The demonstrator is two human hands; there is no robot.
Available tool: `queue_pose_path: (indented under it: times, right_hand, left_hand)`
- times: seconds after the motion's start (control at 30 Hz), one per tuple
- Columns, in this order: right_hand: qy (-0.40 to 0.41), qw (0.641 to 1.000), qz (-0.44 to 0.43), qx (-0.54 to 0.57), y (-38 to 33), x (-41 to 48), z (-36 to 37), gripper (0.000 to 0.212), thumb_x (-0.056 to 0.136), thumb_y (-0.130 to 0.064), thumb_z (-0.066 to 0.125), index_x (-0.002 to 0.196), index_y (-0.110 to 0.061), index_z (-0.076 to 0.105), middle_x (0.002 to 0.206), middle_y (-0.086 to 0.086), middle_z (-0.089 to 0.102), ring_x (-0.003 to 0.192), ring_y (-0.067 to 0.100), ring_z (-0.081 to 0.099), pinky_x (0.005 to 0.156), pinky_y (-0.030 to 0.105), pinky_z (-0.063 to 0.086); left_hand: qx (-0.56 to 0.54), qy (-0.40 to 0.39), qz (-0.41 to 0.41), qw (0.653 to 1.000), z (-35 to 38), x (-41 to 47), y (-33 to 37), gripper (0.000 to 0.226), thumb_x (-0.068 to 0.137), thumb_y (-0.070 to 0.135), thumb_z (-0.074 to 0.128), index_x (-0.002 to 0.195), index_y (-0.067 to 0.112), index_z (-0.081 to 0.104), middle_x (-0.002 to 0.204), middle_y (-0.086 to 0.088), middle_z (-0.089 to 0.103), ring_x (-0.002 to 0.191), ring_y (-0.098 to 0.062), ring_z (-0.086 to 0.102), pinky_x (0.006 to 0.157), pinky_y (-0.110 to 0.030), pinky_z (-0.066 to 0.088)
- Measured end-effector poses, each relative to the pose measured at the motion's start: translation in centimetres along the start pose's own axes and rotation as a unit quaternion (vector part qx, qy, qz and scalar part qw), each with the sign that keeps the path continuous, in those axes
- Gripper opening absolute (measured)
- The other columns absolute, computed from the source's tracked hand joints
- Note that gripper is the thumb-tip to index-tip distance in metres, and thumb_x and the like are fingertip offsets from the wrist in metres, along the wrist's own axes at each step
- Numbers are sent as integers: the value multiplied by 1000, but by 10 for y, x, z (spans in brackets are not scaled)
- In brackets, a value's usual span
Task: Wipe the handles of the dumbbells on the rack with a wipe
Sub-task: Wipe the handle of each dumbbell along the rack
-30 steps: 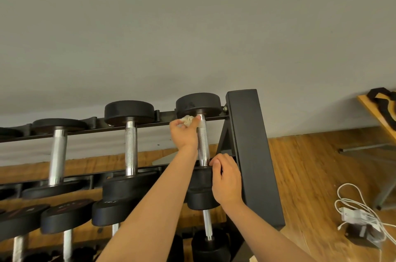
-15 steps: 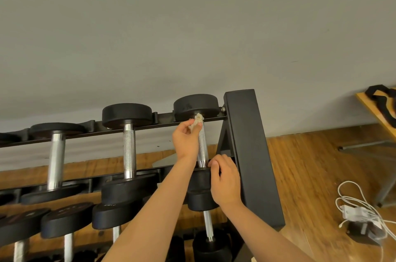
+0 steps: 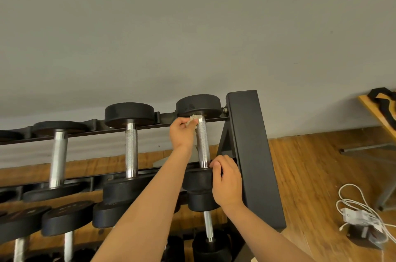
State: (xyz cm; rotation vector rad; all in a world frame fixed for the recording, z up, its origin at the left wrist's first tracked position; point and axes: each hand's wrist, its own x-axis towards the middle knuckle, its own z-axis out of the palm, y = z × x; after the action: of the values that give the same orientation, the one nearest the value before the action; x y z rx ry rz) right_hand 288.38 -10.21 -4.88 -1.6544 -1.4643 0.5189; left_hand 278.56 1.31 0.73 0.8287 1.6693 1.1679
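Note:
The black dumbbell rack [image 3: 250, 143] holds several dumbbells with silver knurled handles. On the top tier, the rightmost dumbbell's handle [image 3: 203, 143] runs from its far black head [image 3: 198, 104] to its near head [image 3: 197, 180]. My left hand [image 3: 182, 135] pinches a small crumpled white wipe [image 3: 194, 119] against the far end of that handle. My right hand [image 3: 227, 182] grips the near head from its right side, with the thumb at the handle's base.
Two more top-tier dumbbells [image 3: 130, 143] [image 3: 57, 154] lie to the left, with lower tiers below. A grey wall stands behind the rack. On the wooden floor at right lie a white cable and charger [image 3: 360, 216]. A wooden bench with a black strap [image 3: 381, 107] is far right.
My left hand has stayed at the far end of the handle, shifting the wipe slightly around it. My right hand keeps its hold on the near head.

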Motion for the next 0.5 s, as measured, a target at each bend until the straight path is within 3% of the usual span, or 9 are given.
queue_pose_path:
  times: [0.17, 0.27, 0.4, 0.5]
  right_hand:
    - [2, 1000, 5, 6, 0, 0, 0, 35, 95, -34, 31, 77, -20, 57, 76, -9, 53, 74, 9, 52, 66, 28, 47]
    - [3, 1000, 3, 12, 0, 0, 1, 35, 95, -34, 31, 76, -19, 56, 76, -8, 53, 73, 10, 51, 65, 29, 47]
    - [4, 1000, 5, 8, 1, 0, 1, 36, 95, -35, 32, 76, -18, 56, 76, -7, 53, 73, 11, 51, 64, 30, 47]
    - [3, 1000, 5, 6, 1, 0, 2, 36, 95, -36, 31, 77, -18, 57, 77, -8, 53, 73, 10, 51, 64, 30, 47]
  left_hand:
    - [65, -94, 54, 992, -9, -22, -17, 21, 90, 8, 65, 77, 16, 50, 89, 0, 63, 84, -4, 59, 71, -15, 45]
    - [118, -174, 59, 976, -34, -32, -29, 22, 88, 10, 68, 75, 15, 51, 89, -10, 68, 86, -15, 65, 70, -14, 50]
    - [232, -290, 38, 928, -55, -32, -29, 13, 85, 12, 72, 77, 12, 62, 95, -11, 71, 91, -21, 68, 83, -32, 58]
    - [269, -346, 26, 898, -58, -27, -20, 11, 85, 18, 73, 76, 16, 65, 95, -9, 72, 92, -21, 68, 86, -37, 57]
